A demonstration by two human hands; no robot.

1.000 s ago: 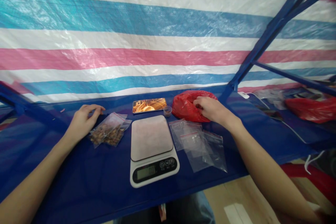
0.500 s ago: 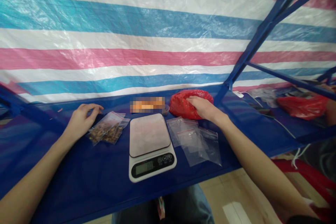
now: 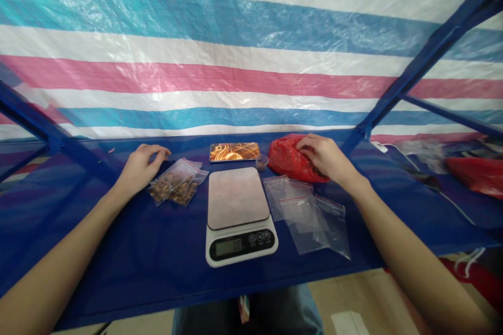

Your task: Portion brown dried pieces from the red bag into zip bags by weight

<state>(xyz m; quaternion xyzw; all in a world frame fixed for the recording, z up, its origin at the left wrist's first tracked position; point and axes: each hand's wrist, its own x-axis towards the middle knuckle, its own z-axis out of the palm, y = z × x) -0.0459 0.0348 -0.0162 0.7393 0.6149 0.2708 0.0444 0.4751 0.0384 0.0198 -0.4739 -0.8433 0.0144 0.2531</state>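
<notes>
1. Resting palm-down, fingers loosely curled and holding nothing, the left hand [image 3: 139, 169] lay just left of the filled seed bags [image 3: 177, 188].
2. Right hand [image 3: 327, 159] gripped the red plastic bag [image 3: 288, 158], far right of the scale [image 3: 238, 212].
3. Empty zip bags [image 3: 308, 213] lay near right; phone [image 3: 234, 151] far centre.

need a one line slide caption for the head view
Left hand rests beside filled zip bags, right hand reaches into a red bag, with a kitchen scale between them on a blue shelf.
</notes>
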